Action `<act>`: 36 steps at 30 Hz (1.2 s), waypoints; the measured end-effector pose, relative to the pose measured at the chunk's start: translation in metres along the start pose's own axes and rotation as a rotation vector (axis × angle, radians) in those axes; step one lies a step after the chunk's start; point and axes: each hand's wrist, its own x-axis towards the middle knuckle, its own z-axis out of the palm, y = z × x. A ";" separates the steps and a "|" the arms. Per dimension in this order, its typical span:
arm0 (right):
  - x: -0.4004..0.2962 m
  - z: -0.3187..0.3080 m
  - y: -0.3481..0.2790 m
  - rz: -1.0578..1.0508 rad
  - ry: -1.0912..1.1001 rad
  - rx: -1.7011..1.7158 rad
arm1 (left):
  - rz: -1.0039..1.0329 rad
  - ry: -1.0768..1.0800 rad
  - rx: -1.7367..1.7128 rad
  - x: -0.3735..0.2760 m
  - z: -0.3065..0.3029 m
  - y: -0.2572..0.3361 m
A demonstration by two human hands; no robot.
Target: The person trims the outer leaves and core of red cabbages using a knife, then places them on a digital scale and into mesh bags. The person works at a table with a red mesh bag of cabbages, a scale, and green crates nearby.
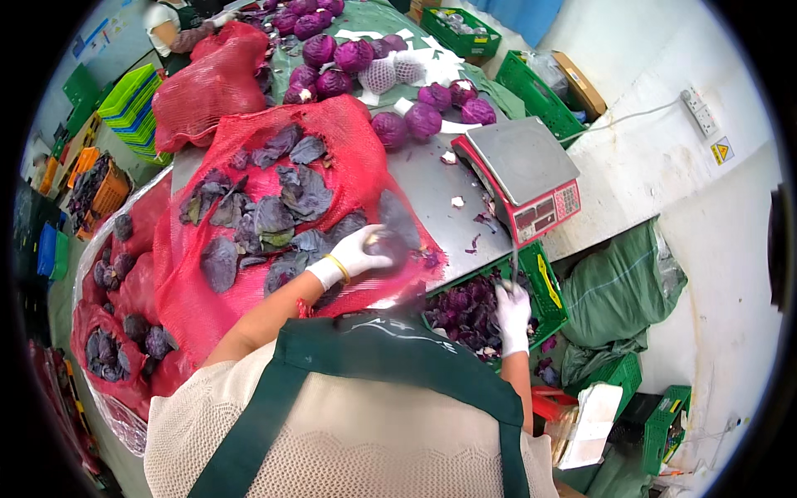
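Observation:
My left hand (358, 252), in a white glove with a yellow band at the wrist, grips a red cabbage (392, 250) that is blurred by motion. A large dull outer leaf (400, 218) stands up beside it. Under that hand a red mesh sack (355, 143) is spread on the metal table, with many loose outer cabbage leaves (274, 215) on it. To the right, my gloved right hand (514, 314) holds a knife (515, 264), its thin blade pointing away from me. That hand is over a green crate (551, 311) of purple leaf trimmings (464, 308).
A red-framed weighing scale (523, 162) stands on the metal table (429, 187). Beyond are peeled red cabbages (353, 56), some in white foam nets (378, 76). A full mesh sack (212, 87) lies back left, near another person (180, 31). Filled sacks (134, 292) stand at left.

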 end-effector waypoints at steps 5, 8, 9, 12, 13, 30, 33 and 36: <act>-0.009 0.048 -0.151 0.222 -0.402 0.684 | 0.256 -0.234 0.576 0.018 0.010 0.036; -0.029 0.091 -0.133 0.000 -0.312 0.603 | 0.180 -0.287 0.421 0.016 0.008 0.036; -0.033 0.089 -0.135 0.043 -0.352 0.559 | 0.145 -0.230 0.418 0.010 0.013 0.037; -0.040 0.079 -0.153 0.142 -0.437 0.598 | -0.002 -0.084 0.534 0.005 0.027 0.040; -0.040 0.069 -0.164 0.167 -0.462 0.632 | -0.008 -0.078 0.534 0.004 0.028 0.040; -0.006 0.083 -0.156 0.188 -0.419 0.223 | 0.007 -0.026 0.711 -0.005 0.056 0.049; -0.008 0.063 -0.175 0.486 -0.462 0.450 | 0.046 0.030 0.508 -0.009 0.039 0.032; -0.027 0.088 -0.167 0.186 -0.358 0.459 | -0.099 -0.041 0.007 -0.026 0.009 0.028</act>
